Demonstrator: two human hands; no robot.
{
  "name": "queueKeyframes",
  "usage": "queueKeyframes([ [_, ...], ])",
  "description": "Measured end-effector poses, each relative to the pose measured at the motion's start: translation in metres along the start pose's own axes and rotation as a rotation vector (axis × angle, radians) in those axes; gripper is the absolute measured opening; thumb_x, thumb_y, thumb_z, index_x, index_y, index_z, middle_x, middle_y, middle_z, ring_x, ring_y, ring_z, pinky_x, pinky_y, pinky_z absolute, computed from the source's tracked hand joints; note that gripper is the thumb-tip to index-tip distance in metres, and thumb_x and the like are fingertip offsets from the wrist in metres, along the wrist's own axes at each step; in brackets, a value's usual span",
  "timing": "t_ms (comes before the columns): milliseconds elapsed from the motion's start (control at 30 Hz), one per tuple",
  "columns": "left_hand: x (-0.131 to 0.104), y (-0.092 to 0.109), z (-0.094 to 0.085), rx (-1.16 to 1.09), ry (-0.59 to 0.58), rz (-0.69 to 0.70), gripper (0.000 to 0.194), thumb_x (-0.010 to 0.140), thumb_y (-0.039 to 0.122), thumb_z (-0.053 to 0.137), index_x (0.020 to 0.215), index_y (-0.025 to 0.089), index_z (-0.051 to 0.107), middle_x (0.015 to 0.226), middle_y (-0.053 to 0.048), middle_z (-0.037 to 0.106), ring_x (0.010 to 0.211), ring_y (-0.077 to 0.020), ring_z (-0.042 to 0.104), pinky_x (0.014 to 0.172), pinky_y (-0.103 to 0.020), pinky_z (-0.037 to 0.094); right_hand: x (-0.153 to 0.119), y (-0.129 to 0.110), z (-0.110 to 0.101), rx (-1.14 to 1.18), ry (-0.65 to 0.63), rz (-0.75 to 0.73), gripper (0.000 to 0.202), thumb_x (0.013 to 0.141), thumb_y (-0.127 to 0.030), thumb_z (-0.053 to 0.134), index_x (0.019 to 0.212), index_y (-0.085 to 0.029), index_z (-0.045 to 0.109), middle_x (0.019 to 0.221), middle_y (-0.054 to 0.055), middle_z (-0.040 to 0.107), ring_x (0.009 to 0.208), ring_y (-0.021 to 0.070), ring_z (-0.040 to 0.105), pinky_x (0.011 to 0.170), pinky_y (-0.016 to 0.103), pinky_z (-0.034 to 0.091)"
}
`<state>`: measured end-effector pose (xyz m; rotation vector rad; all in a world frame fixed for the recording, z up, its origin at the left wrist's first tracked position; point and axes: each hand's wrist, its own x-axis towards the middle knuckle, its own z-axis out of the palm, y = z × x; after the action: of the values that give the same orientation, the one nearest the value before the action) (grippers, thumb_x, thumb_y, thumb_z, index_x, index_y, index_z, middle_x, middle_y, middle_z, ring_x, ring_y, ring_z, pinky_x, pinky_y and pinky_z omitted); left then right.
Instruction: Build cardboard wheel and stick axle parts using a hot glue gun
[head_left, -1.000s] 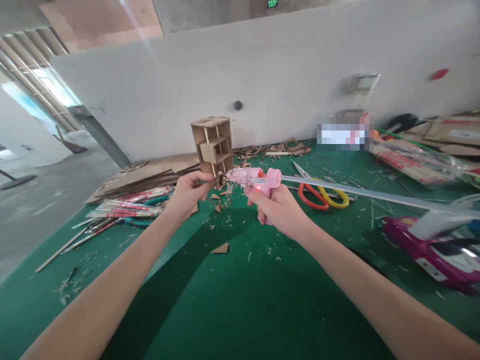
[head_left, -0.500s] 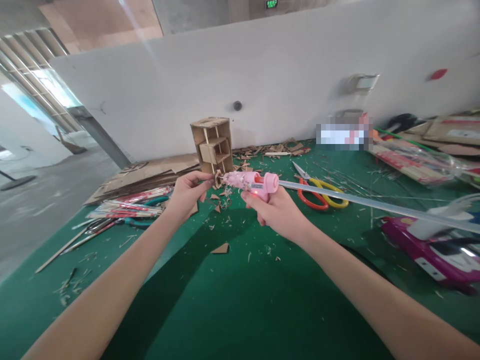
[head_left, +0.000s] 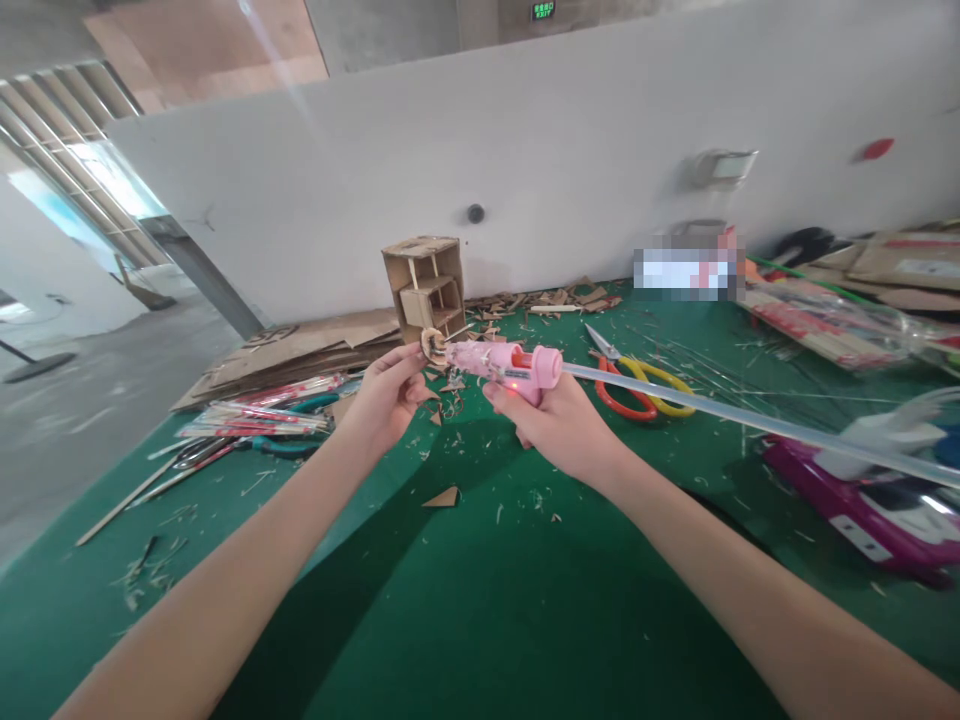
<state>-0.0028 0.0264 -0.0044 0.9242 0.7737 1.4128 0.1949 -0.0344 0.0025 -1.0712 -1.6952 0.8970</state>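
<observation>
My right hand [head_left: 551, 405] is wrapped round a pink hot glue gun [head_left: 501, 364], whose small red light glows. A long translucent glue stick [head_left: 720, 408] runs out of its back to the right. Between the fingertips of my left hand [head_left: 390, 388] I pinch a small round cardboard piece [head_left: 433, 345]. The gun's nozzle points left at this piece, close up; whether they touch I cannot tell. Just behind stands a small cardboard shelf tower [head_left: 424, 285] with thin wooden sticks in its front.
Scissors [head_left: 637, 385] with red and yellow handles lie right of the gun. A purple-and-white device [head_left: 862, 510] stands at the right. Bundled sticks [head_left: 255, 412] and teal-handled pliers [head_left: 281, 446] lie left, by stacked cardboard [head_left: 300, 350]. Scraps litter the green table [head_left: 525, 600] beneath a white wall.
My left hand has turned the round cardboard piece so more of its face shows, and it sits slightly higher and further left. The glue gun has barely moved.
</observation>
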Motion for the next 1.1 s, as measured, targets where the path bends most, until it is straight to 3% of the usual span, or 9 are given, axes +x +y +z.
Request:
queueKeyframes([
  [300, 0.0, 0.006, -0.003, -0.088, -0.096, -0.092, 0.009, 0.07, 0.012, 0.07, 0.071, 0.015, 0.061, 0.055, 0.008, 0.047, 0.039, 0.0003, 0.029, 0.038, -0.015, 0.031, 0.004, 0.01, 0.0, 0.084, 0.011, 0.031, 0.031, 0.083, -0.049, 0.055, 0.089, -0.018, 0.057, 0.066, -0.002, 0.05, 0.048, 0.0069, 0.038, 0.045, 0.024, 0.035],
  [467, 0.001, 0.006, -0.008, -0.118, -0.154, -0.116, 0.012, 0.067, 0.01, 0.07, 0.068, 0.015, 0.059, 0.055, 0.007, 0.045, 0.041, -0.0007, 0.032, 0.04, -0.015, 0.033, 0.005, 0.014, 0.0, 0.098, 0.003, 0.068, 0.035, 0.083, -0.053, 0.055, 0.085, -0.018, 0.056, 0.068, -0.001, 0.051, 0.046, 0.0062, 0.037, 0.042, 0.024, 0.033],
  [667, 0.005, 0.004, -0.017, -0.077, -0.185, -0.127, 0.009, 0.07, 0.012, 0.067, 0.075, 0.016, 0.061, 0.063, 0.003, 0.05, 0.048, -0.0034, 0.04, 0.044, -0.017, 0.035, 0.006, 0.014, -0.001, 0.096, 0.008, 0.035, 0.033, 0.083, -0.049, 0.055, 0.097, -0.019, 0.058, 0.068, -0.001, 0.051, 0.048, 0.0069, 0.034, 0.044, 0.024, 0.032],
  [933, 0.007, 0.005, -0.026, 0.01, -0.285, -0.174, 0.014, 0.067, 0.013, 0.067, 0.081, 0.012, 0.066, 0.064, 0.0, 0.053, 0.048, -0.0045, 0.04, 0.045, -0.019, 0.037, 0.006, 0.013, -0.002, 0.121, -0.023, 0.042, 0.032, 0.083, -0.047, 0.056, 0.097, -0.019, 0.059, 0.068, -0.001, 0.053, 0.047, 0.0066, 0.035, 0.043, 0.024, 0.032],
  [1100, 0.009, 0.007, -0.03, 0.021, -0.275, -0.236, 0.012, 0.065, 0.016, 0.066, 0.076, 0.012, 0.064, 0.061, 0.0, 0.052, 0.048, -0.0069, 0.044, 0.045, -0.021, 0.04, 0.005, 0.014, -0.003, 0.148, -0.074, 0.089, 0.031, 0.082, -0.048, 0.057, 0.093, -0.019, 0.057, 0.07, 0.0, 0.057, 0.044, 0.0064, 0.041, 0.042, 0.024, 0.036],
])
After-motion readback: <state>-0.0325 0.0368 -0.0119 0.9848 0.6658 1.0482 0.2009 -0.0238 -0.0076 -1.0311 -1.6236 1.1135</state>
